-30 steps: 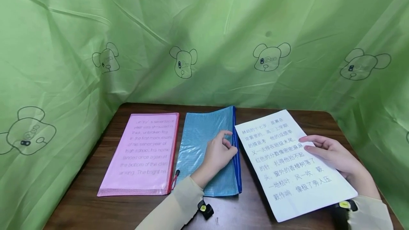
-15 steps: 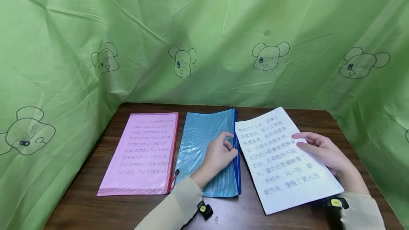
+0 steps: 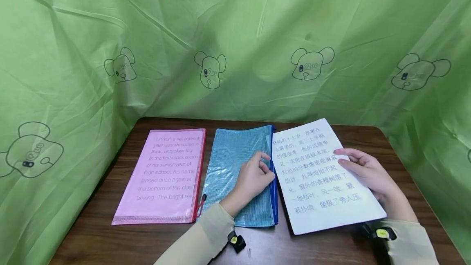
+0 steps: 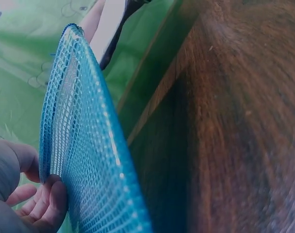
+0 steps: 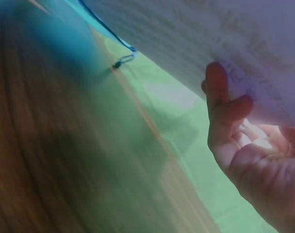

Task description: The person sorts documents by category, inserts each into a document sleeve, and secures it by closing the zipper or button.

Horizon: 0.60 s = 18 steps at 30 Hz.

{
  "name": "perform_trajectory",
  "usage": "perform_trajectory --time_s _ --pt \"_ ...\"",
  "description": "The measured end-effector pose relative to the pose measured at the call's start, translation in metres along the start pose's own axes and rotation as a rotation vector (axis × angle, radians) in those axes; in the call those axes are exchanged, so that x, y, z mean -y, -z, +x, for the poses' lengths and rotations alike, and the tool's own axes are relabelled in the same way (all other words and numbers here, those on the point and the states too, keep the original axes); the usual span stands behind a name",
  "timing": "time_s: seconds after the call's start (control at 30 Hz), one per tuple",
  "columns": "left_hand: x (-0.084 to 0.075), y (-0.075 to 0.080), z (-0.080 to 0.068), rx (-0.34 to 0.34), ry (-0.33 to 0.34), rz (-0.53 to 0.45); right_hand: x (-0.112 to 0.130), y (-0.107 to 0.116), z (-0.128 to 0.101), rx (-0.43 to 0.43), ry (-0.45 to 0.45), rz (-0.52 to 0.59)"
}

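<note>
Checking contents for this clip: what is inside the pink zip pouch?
Through the translucent pink zip pouch a sheet with printed English text shows, filling most of it. Whether more sheets lie behind that one cannot be seen; it covers them.

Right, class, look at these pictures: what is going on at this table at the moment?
A person sits at a dark wooden table hung round with green cloth. Their left hand pinches up the open edge of a blue mesh zip pouch. Their right hand holds a white sheet of paper printed with Chinese text, its left edge at the pouch's opening. A pink zip pouch with an English-printed sheet inside lies flat to the left.
</note>
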<state>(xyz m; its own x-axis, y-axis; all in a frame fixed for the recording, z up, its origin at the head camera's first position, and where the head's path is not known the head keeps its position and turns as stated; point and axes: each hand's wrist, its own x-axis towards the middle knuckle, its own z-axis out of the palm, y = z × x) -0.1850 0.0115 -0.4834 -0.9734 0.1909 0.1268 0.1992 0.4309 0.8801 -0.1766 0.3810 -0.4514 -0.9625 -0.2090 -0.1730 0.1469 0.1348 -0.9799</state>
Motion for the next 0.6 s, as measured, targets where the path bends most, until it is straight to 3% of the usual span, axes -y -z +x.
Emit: perform_trajectory --time_s 0.3,0.6 --pt "-0.003 -0.001 -0.001 -0.008 -0.009 0.017 0.0 -0.022 0.011 -0.064 0.044 0.019" --pt "-0.001 -0.003 -0.002 -0.013 -0.023 0.038 0.0 -0.026 0.013 -0.086 0.013 0.006"
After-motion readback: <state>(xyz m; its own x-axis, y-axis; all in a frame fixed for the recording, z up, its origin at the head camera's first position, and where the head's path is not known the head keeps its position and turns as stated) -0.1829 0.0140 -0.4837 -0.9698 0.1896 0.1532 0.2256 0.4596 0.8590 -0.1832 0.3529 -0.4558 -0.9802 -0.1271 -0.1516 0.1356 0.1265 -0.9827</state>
